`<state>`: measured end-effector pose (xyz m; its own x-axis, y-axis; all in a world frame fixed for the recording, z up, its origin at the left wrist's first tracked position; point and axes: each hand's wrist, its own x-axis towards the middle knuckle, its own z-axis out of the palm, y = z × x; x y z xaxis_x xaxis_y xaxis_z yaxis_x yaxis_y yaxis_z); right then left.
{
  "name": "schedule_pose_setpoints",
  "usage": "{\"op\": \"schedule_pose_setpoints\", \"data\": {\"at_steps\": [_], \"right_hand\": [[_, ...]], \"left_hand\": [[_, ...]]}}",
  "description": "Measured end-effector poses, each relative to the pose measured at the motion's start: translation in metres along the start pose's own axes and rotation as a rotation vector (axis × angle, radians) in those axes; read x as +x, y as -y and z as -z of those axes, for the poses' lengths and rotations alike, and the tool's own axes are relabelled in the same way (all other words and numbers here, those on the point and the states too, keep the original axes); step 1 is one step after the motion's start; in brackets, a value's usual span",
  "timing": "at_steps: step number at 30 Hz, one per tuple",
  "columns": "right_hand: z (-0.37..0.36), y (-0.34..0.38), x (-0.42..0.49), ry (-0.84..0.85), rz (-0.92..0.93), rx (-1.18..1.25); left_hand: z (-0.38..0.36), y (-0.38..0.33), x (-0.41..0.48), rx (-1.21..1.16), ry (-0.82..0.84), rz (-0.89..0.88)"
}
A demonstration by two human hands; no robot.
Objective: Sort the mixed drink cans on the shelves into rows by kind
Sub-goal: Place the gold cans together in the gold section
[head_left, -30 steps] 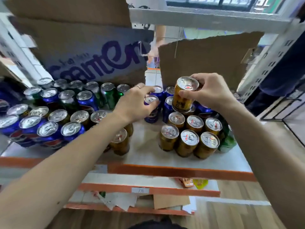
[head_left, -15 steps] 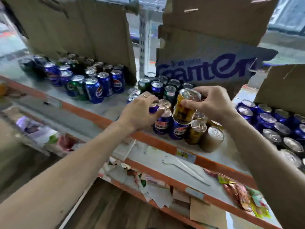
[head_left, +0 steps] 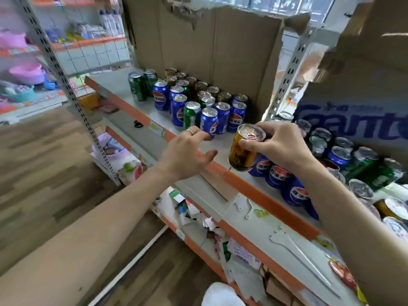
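Note:
My right hand point(head_left: 279, 146) grips a gold can point(head_left: 244, 149) by its top rim, held tilted in the air above the orange front edge of the shelf point(head_left: 247, 188). My left hand point(head_left: 187, 151) hovers empty beside it, fingers loosely spread, its fingertips near a blue cola can point(head_left: 208, 124). On the shelf's left section stands a mixed group: blue cola cans point(head_left: 160, 96), green cans point(head_left: 138, 86) and gold-brown cans point(head_left: 201, 86) at the back. To the right, behind my right arm, more blue cans point(head_left: 277, 175) and green cans point(head_left: 382, 175) stand together.
Cardboard sheets point(head_left: 212, 51) back the shelf; a printed cardboard box point(head_left: 357, 111) stands at right. A grey slotted upright point(head_left: 284, 71) divides the sections. The lower shelf point(head_left: 249, 219) holds paper scraps and wrappers. Another rack with pink items point(head_left: 24, 71) stands at far left.
My view has swung left to another shelf section. My right hand carried the gold can along. My left hand has let go of the blue can it gripped and now is empty.

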<state>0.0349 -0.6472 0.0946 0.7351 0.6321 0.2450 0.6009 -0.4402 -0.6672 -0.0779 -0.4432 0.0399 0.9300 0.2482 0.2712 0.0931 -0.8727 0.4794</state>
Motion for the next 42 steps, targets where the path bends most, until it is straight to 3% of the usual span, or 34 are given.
{"op": "schedule_pose_setpoints", "data": {"at_steps": [17,32,42], "right_hand": [[-0.069,-0.008,0.19,-0.009,0.13,0.13],[-0.104,0.018,0.322,0.063,0.131,0.125],[-0.141,0.03,0.394,-0.066,0.028,0.034]], "left_hand": [[0.038,0.106,0.124,0.047,-0.073,0.113],[0.072,0.185,0.213,0.06,-0.121,0.178],[0.088,0.272,0.297,0.028,-0.097,0.006]]}}
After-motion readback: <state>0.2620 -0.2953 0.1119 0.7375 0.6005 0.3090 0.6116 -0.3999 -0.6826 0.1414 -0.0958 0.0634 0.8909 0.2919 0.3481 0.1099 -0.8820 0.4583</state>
